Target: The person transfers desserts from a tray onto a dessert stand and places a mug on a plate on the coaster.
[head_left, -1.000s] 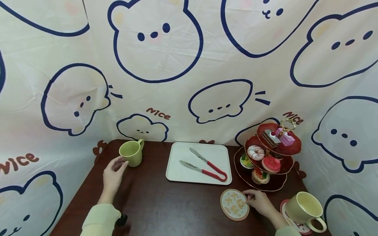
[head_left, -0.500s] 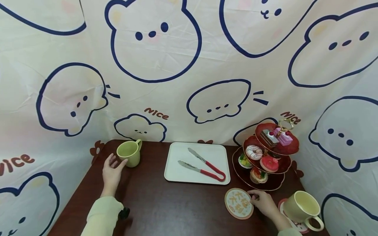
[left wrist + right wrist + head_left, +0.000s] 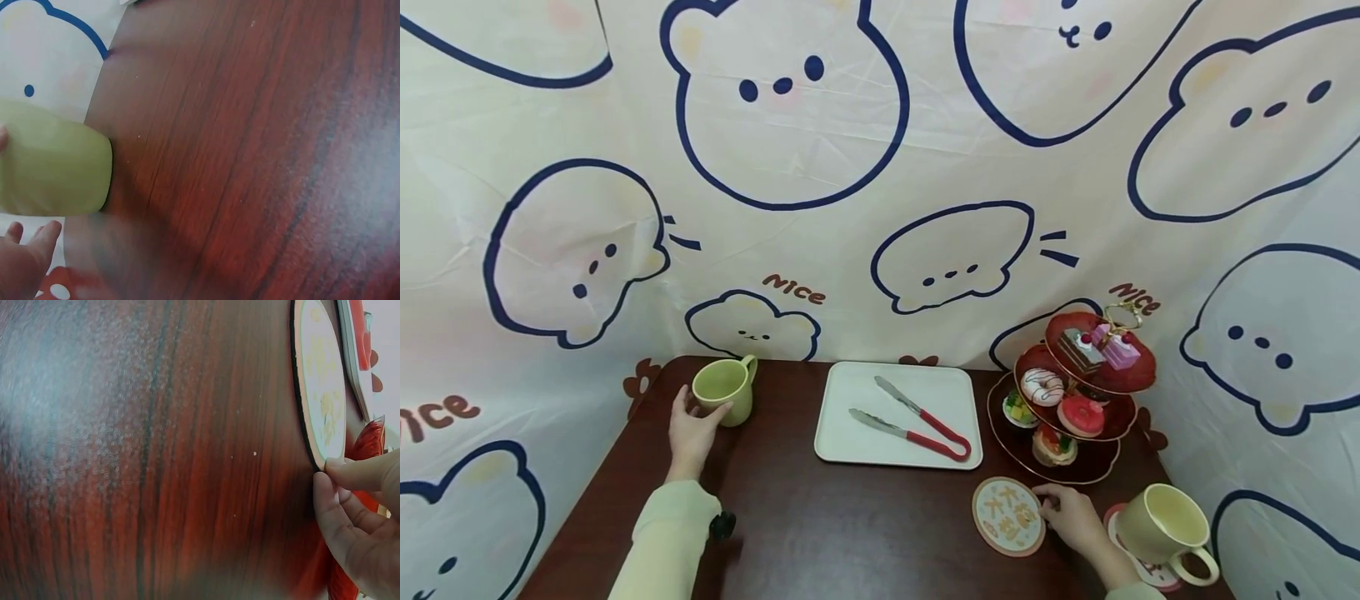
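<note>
Around the near left side of a green mug (image 3: 724,390) my left hand (image 3: 692,433) is spread, thumb on one side and fingers on the other. In the left wrist view, the fingertips (image 3: 51,232) show just short of the mug's wall, with the thumb overlapping its other side. The mug stands upright, its handle pointing back and right. My right hand (image 3: 1071,517) pinches the edge of a round printed coaster (image 3: 1008,517) between thumb and fingers. In the right wrist view, the coaster's dark underside edge shows close over the table.
A white tray (image 3: 842,417) bears tongs (image 3: 917,433) with red handles. Right of it stands a three-tier stand (image 3: 1138,354) with toy cakes and donuts. A pale yellow mug (image 3: 1165,525) sits on another coaster (image 3: 1157,575) beside my right forearm. A patterned cloth wall borders the table.
My left hand has opened wider and moved in around the green mug. My right hand has shifted the coaster slightly to the right, toward the pale yellow mug.
</note>
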The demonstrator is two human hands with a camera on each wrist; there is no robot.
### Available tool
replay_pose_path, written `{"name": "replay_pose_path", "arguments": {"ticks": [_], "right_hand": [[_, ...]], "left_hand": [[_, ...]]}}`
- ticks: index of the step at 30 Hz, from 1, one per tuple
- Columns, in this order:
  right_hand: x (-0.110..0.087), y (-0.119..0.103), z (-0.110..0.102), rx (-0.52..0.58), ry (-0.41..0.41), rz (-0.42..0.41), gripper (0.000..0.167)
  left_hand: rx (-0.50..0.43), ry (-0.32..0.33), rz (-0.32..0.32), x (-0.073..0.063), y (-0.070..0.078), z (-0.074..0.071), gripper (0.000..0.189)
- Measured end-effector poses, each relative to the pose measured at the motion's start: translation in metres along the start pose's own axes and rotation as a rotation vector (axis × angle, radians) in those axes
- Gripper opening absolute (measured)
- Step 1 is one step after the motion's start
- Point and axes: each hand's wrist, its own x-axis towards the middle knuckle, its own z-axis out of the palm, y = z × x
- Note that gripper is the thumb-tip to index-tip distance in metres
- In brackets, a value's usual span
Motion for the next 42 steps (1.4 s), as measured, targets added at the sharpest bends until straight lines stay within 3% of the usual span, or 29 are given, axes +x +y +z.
{"name": "replay_pose_path", "arguments": {"ticks": [11, 21, 42], "right_hand": [[-0.003, 0.001, -0.008, -0.023, 0.013, 0.017, 0.024], [-0.002, 0.005, -0.010, -0.052, 0.020, 0.016, 0.025], [-0.006, 0.008, -0.009, -0.027, 0.007, 0.017, 0.031]], "left_hand": [[0.057, -0.008, 0.021, 0.004, 0.003, 0.009, 0.108], [0.004, 0.012, 0.045, 0.008, 0.005, 0.019, 0.113], [0.018, 0.046, 0.028, 0.007, 0.005, 0.021, 0.104]]}}
